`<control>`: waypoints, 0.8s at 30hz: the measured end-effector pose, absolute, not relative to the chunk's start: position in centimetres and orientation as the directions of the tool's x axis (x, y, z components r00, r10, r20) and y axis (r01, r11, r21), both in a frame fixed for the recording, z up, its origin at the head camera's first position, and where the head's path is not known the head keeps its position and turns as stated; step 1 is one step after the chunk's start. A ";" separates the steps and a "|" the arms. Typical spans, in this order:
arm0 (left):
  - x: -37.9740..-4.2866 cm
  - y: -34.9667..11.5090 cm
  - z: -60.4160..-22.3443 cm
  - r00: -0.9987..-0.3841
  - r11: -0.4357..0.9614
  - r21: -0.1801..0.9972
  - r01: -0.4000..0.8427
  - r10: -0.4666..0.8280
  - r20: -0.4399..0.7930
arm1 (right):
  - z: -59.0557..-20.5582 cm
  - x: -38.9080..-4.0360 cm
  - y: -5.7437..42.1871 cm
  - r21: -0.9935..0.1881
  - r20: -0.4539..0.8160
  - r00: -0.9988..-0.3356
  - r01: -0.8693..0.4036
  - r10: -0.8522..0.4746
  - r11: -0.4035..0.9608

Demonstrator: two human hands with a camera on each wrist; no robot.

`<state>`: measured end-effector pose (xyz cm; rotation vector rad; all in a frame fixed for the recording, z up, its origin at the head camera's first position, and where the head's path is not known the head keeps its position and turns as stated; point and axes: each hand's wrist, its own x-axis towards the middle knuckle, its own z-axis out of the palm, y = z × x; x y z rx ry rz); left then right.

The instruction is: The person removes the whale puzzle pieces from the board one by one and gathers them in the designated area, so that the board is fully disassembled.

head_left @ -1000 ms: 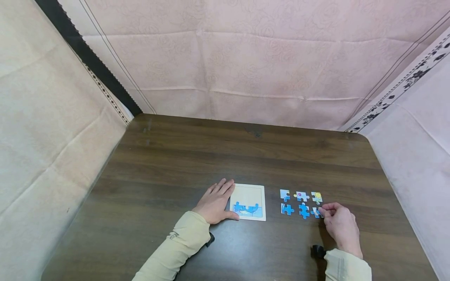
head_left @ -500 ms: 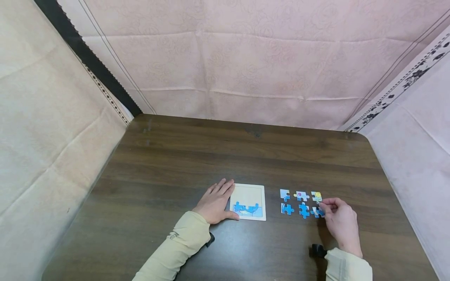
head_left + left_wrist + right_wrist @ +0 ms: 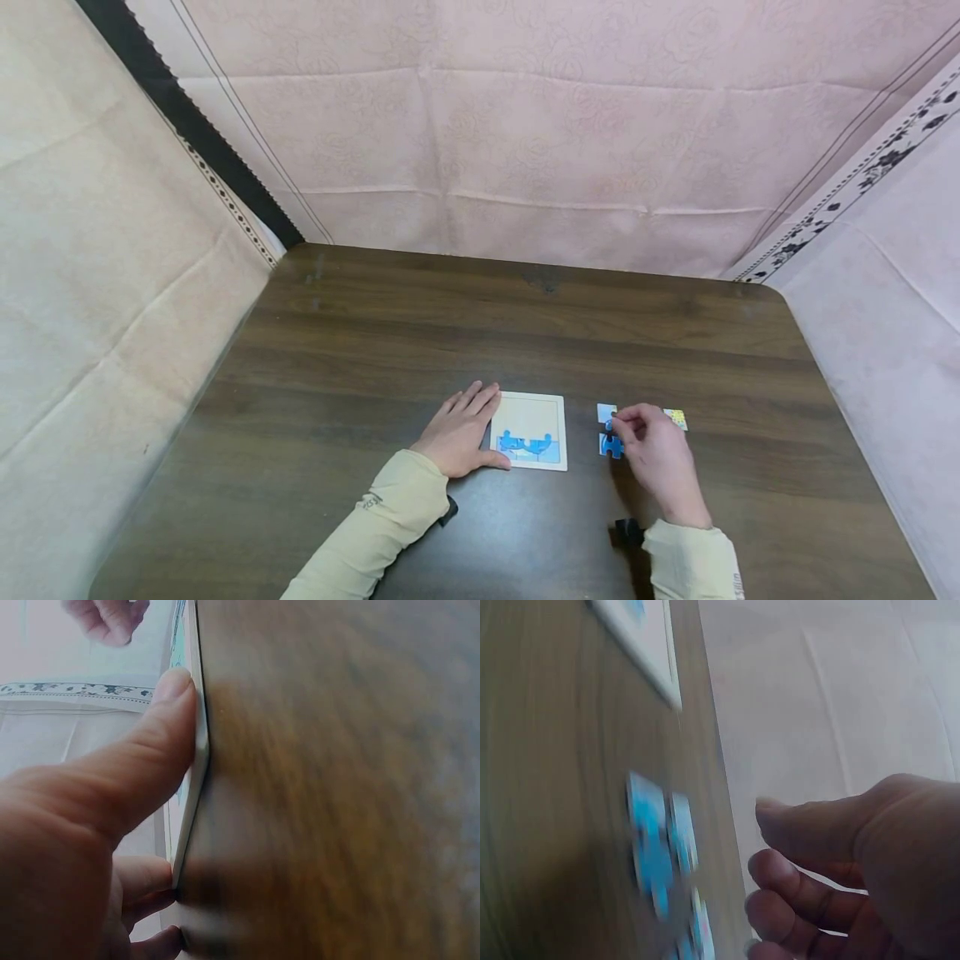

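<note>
My left hand (image 3: 457, 437) lies at the left side of a pale square puzzle tray (image 3: 528, 408). Its fingers are spread along the edge, and the thumb (image 3: 139, 761) touches the near rim. Blue puzzle pieces (image 3: 528, 450) fill the tray's near part; the far part shows bare board. My right hand (image 3: 660, 458) hangs above loose jigsaw pieces to the right of the tray. Its fingers are bent loosely, with nothing visible between thumb and fingertips in the right wrist view. A blue jigsaw piece (image 3: 611, 446) lies near the fingertips. The hand hides several others from the head view.
A yellow-patterned jigsaw piece (image 3: 677, 417) shows behind the right hand, and a pale blue one (image 3: 606, 412) lies to its left. The brown wooden table (image 3: 375, 333) is bordered by hanging pale cloths (image 3: 525, 150) at the back and sides.
My right hand has left the lower right jigsaw piece and moved left over the loose pieces. My left hand has stayed in place at the tray.
</note>
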<state>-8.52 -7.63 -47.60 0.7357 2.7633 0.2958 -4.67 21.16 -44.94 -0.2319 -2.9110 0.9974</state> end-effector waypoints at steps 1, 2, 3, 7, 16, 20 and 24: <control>-8.5 -7.6 -47.6 -0.835 0.850 0.262 0.457 0.511 -0.202 | -45.0 -4.8 20.5 -0.611 0.010 -0.990 0.102 0.137 0.785; -8.5 -7.6 -47.6 -0.835 0.850 0.262 0.458 0.512 -0.201 | -45.0 -4.8 19.8 -0.610 0.010 -0.994 0.083 0.113 0.788; -8.5 -7.6 -47.6 -0.834 0.849 0.263 0.458 0.513 -0.203 | -45.0 -4.9 19.1 -0.606 0.011 -0.996 0.066 0.091 0.792; -8.5 -7.7 -47.6 -0.834 0.849 0.260 0.460 0.514 -0.202 | -45.0 -5.1 16.6 -0.602 -0.012 -1.000 0.030 0.029 0.798; -8.6 -7.7 -47.6 -0.831 0.848 0.255 0.465 0.517 -0.203 | -45.1 -5.0 13.1 -0.595 -0.009 -0.998 -0.042 -0.059 0.803; -8.7 -7.7 -47.7 -0.831 0.847 0.252 0.467 0.518 -0.201 | -45.3 -4.9 12.1 -0.600 -0.016 -0.995 -0.068 -0.097 0.797; -8.7 -7.7 -47.7 -0.830 0.848 0.256 0.465 0.518 -0.209 | -45.5 -4.9 11.5 -0.612 -0.038 -0.992 -0.072 -0.121 0.788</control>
